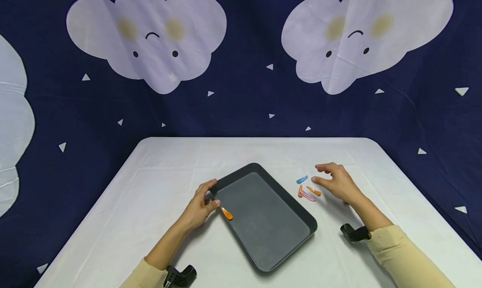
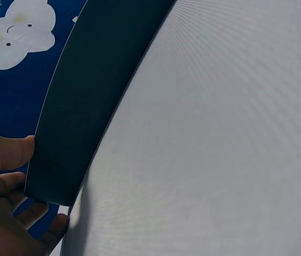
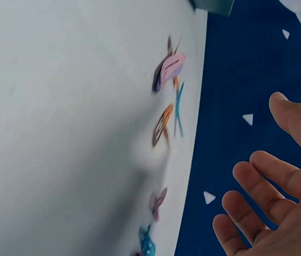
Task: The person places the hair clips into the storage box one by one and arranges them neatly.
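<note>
A dark grey tray (image 1: pixel 263 221) (image 2: pixel 81 106) lies at an angle on the white table. My left hand (image 1: pixel 197 208) (image 2: pixel 4 208) grips its left corner, thumb over the rim and fingers along the outer side. An orange hair clip (image 1: pixel 227 213) sits at the tray's left rim, close to the thumb. Right of the tray, my right hand (image 1: pixel 340 185) (image 3: pixel 278 186) hovers with parted fingers and holds nothing. Just left of it are a blue clip (image 1: pixel 302 179) (image 3: pixel 179 109), an orange clip (image 1: pixel 314 191) (image 3: pixel 163 125), a pink clip (image 1: pixel 308 196) (image 3: pixel 172 68) and another orange clip (image 1: pixel 300 191).
Seen from the right wrist, a purplish clip (image 3: pixel 158 204) and a blue clip (image 3: pixel 147 242) lie farther along the table (image 1: pixel 169 166); in the head view the right hand mostly hides that spot. A dark blue cloth with clouds hangs behind the table.
</note>
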{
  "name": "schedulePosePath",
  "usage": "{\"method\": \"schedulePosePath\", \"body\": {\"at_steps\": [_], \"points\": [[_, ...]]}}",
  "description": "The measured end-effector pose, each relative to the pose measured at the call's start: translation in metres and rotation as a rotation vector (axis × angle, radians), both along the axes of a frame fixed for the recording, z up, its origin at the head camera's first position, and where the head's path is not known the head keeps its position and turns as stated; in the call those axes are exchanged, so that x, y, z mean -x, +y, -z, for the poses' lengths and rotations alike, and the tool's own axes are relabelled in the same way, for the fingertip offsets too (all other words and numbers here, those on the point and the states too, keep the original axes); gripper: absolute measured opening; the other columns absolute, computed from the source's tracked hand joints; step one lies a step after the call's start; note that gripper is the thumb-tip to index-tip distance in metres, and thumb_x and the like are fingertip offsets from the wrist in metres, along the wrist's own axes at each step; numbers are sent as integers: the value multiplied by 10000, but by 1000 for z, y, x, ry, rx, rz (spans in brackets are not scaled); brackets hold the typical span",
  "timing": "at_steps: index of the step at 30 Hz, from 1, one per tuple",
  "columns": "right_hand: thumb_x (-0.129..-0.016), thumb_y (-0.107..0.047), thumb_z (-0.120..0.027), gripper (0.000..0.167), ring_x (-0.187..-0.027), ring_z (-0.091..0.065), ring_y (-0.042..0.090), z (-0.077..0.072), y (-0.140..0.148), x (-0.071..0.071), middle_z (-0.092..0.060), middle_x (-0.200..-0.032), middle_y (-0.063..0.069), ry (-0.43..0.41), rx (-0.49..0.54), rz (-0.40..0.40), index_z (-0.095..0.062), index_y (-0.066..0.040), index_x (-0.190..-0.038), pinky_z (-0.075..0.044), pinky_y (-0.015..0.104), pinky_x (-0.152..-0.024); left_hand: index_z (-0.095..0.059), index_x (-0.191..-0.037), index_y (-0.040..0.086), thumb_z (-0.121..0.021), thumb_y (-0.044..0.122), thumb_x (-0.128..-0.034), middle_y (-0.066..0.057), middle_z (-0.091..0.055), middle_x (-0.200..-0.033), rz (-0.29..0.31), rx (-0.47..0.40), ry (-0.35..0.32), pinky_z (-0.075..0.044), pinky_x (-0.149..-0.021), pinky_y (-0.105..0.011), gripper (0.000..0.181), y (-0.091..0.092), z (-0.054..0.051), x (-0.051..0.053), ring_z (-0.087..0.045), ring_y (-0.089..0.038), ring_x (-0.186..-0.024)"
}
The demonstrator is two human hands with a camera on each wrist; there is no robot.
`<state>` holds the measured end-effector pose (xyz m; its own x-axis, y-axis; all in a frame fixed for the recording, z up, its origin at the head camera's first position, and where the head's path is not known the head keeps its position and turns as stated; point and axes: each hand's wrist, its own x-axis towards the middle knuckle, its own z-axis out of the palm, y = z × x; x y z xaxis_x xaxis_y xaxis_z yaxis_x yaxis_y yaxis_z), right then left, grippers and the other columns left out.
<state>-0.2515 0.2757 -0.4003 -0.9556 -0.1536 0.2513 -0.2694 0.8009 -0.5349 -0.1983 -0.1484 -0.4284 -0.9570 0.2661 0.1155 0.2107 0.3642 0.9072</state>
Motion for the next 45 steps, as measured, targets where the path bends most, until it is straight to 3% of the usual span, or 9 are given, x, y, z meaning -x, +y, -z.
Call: {"method": "schedulePosePath", "body": {"at_steps": [11, 23, 45], "points": [[-858, -413, -657, 577, -1104, -442, 388, 6, 18, 2, -560, -1238, 244, -99, -56, 89, -568, 3, -1249, -388, 526, -869, -314, -1458, 61, -589, 62, -911, -107, -263, -1525, -3, 3, 4, -322, -1085, -513, 612, 0, 1, 1, -243, -325, -1407], [-845, -417, -667, 607, -1103, -411, 407, 16, 32, 4, -529, -1237, 285, -177, -101, 112, -564, 25, -1247, -371, 546, -887, -326, -1453, 62, -591, 61, -909, -106, -268, -1524, -6, -8, 4, -330, -1079, -511, 605, 0, 1, 1, -255, -325, -1401], [-817, -313, -701, 525, -1062, -429, 427, 28, 42, 4, -552, -1173, 292, -148, -144, 109, -609, 49, -1186, -358, 565, -863, -326, -1452, 54, -586, 56, -911, -116, -271, -1520, -8, -3, 10, -353, -1054, -510, 600, 0, 0, 0, -300, -331, -1368]]}}
